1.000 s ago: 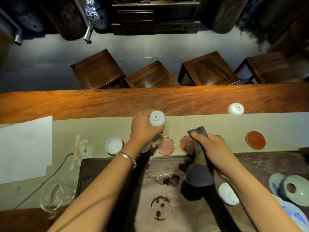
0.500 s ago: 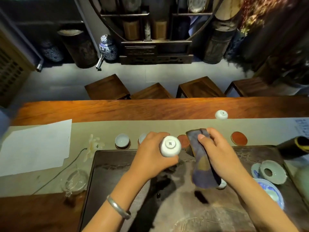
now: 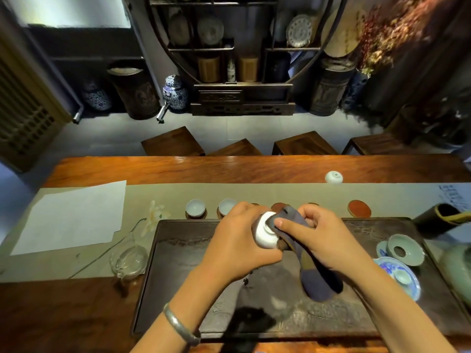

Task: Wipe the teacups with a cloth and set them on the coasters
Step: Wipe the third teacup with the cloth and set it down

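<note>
Status: task partly complete; wiping of the third cup is in hand.

Done: two teacups, the first (image 3: 195, 208) and the second (image 3: 226, 206), stand upright on coasters at the left end of the row on the counter (image 3: 178, 171).

In hand: the left hand (image 3: 235, 247) has its grip wrapped around a white teacup (image 3: 265, 233), held above the dark tea tray (image 3: 178, 276) with its foot ring facing the camera. The right hand (image 3: 323, 238) has its grip pinched on the dark cloth (image 3: 313, 273); the thumb presses the cloth against the cup's foot. The loose end of the cloth hangs down toward the tray.

Left: one inverted teacup (image 3: 334, 177) stands well apart, at the far edge of the table runner, apparently not yet wiped. An orange coaster (image 3: 359, 208) at the right is unoccupied. Further coasters (image 3: 277, 206) behind the hands are largely hidden; they appear empty, but their count cannot be confirmed.
</note>
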